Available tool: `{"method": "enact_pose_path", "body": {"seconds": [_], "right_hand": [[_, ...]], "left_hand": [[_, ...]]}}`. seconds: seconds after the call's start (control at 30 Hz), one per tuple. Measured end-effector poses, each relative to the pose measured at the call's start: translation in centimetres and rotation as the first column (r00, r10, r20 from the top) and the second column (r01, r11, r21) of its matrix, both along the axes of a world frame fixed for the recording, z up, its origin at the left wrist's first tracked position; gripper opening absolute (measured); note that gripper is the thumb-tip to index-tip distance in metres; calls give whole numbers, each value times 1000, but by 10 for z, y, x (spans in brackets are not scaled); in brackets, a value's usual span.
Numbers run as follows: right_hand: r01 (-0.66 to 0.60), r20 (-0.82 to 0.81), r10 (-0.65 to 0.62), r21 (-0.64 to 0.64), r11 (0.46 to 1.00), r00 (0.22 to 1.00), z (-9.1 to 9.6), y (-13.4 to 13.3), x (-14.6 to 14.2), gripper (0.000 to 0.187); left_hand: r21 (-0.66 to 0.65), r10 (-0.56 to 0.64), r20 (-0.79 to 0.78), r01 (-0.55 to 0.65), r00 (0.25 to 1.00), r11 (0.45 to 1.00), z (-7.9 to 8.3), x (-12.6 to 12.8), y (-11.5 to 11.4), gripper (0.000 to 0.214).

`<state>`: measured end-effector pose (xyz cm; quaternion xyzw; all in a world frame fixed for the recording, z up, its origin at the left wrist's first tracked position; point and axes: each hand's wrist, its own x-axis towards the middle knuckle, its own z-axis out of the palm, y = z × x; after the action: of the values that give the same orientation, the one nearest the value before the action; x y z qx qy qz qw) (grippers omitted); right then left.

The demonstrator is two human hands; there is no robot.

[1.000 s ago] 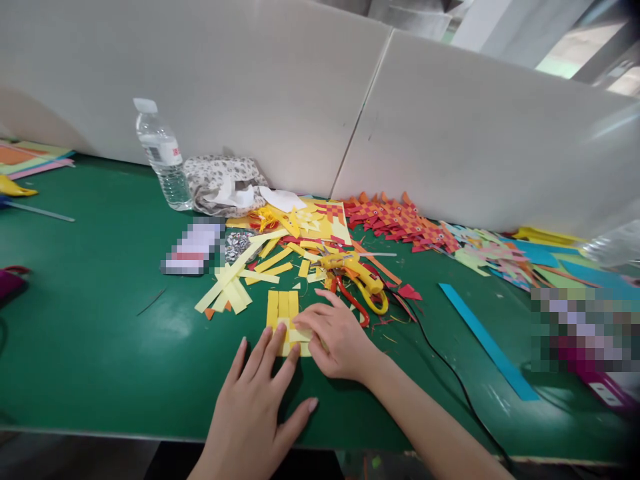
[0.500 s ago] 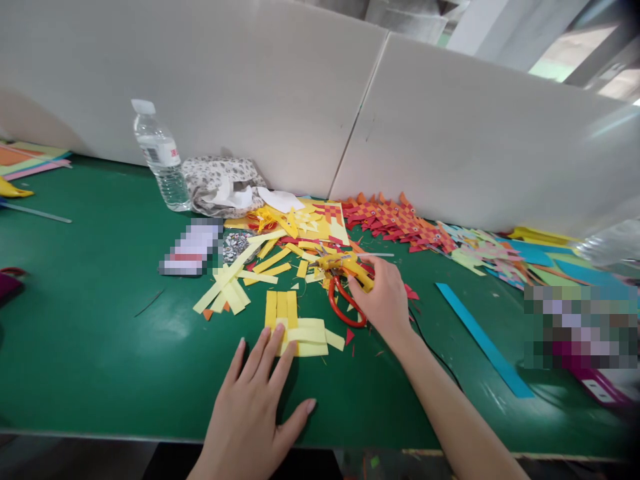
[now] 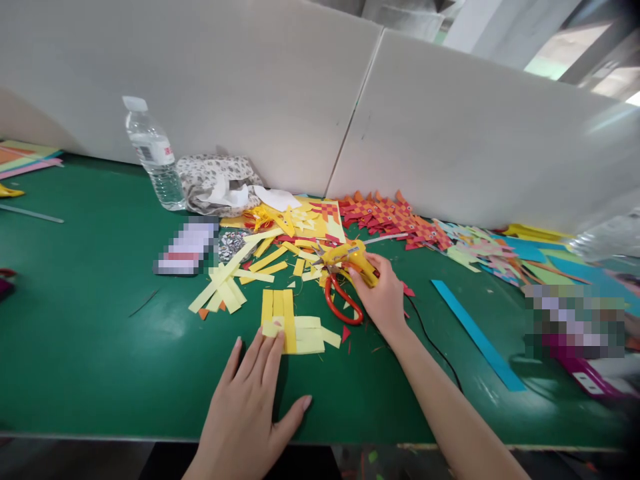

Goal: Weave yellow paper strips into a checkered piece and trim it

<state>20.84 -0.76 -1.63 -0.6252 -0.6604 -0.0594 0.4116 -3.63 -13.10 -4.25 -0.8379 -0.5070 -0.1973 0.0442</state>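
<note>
My left hand [image 3: 250, 393] lies flat, fingertips on the edge of a partly woven piece of yellow paper strips [image 3: 287, 317]. Darker yellow strips stand upright in it, and pale yellow ones run across toward the right. My right hand [image 3: 383, 297] grips a yellow glue gun [image 3: 347, 255] by its handle, nozzle pointing left, with a clear glue stick [image 3: 385, 237] out of its back. Below the gun are red-handled scissors [image 3: 345, 303], their blades partly hidden by it. Loose pale strips [image 3: 225, 283] are piled to the left.
A water bottle [image 3: 155, 160], a patterned cloth pouch [image 3: 220, 180] and a phone [image 3: 185, 247] stand or lie at the back left. Woven red-orange paper fish [image 3: 395, 220] are heaped by the partition. A blue strip [image 3: 475, 333] and a purple power strip [image 3: 583, 377] lie right; a black cord [image 3: 435, 347] trails beside my forearm.
My right hand has raised and turned the glue gun, clear of the scissors. The left fingers have drawn back left, and a pale strip end now lies across the dark yellow strips.
</note>
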Motion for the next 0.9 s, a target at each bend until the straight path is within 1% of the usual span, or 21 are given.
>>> {"method": "enact_pose_path", "body": {"seconds": [0.1, 0.2, 0.33, 0.47, 0.67, 0.77, 0.9], "right_hand": [[-109, 2, 109, 23, 994, 994, 4, -11, 4, 43], [-212, 102, 211, -4, 977, 972, 4, -23, 4, 39], [-292, 194, 294, -42, 956, 936, 1, -36, 2, 35], [-357, 223, 359, -50, 933, 906, 1, -41, -3, 31], [-442, 270, 435, -40, 896, 859, 3, -42, -7, 29], [-460, 291, 451, -38, 887, 844, 2, -42, -7, 25], [-461, 311, 444, -20, 887, 841, 2, -41, -4, 23]], "left_hand": [[3, -4, 19, 4, 1000, 1000, 1, 0, 0, 70], [-6, -5, 6, 5, 1000, 1000, 1, 0, 1, 70], [-7, -5, -14, 5, 1000, 1000, 0, -1, 0, 70], [1, -9, -10, 9, 1000, 1000, -1, -1, 0, 70], [-2, -6, -16, 6, 1000, 1000, 1, 0, 0, 70], [-3, -7, -10, 7, 1000, 1000, 2, 0, 1, 70], [-8, -9, 9, 9, 1000, 1000, 2, 0, 1, 69]]}}
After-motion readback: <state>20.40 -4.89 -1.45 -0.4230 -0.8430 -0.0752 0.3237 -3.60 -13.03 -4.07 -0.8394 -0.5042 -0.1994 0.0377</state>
